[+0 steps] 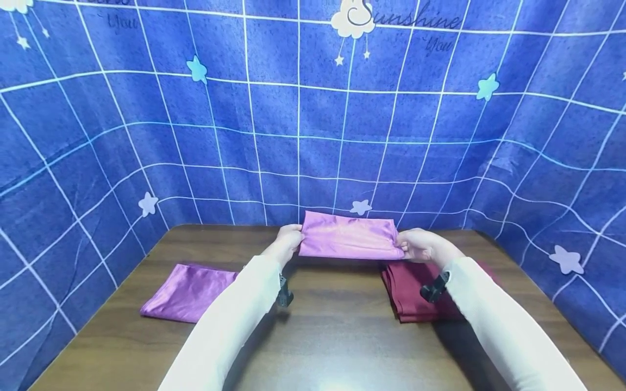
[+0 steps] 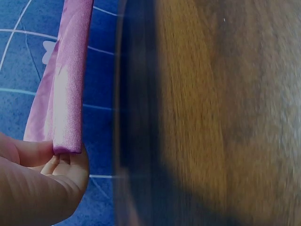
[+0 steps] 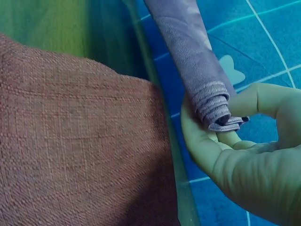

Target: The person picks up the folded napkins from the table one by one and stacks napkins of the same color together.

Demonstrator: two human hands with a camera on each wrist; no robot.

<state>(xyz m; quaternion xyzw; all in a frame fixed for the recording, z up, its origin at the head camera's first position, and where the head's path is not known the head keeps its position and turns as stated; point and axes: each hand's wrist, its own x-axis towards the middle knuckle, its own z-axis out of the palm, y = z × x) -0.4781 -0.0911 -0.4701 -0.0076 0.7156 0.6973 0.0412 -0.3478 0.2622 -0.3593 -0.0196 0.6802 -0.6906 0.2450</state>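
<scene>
A folded pink satin cloth (image 1: pixel 349 236) is held up above the table's far edge, stretched between both hands. My left hand (image 1: pixel 286 243) pinches its left end; in the left wrist view the thumb and fingers of that hand (image 2: pixel 47 188) grip the cloth's smooth folded edge (image 2: pixel 69 103). At the other end my right hand (image 1: pixel 425 246) pinches the right side. Several stacked layers of the cloth (image 3: pixel 211 101) show between thumb and fingers of the right hand (image 3: pixel 254 155). Below the right forearm lies a folded dark red cloth (image 1: pixel 411 298).
A folded purple cloth (image 1: pixel 191 293) lies on the left of the brown wooden table (image 1: pixel 323 336), partly behind the left sleeve. Blue curtain fabric (image 1: pixel 274 125) with white grid lines and stars hangs behind and at both sides. Each wrist carries a small black camera.
</scene>
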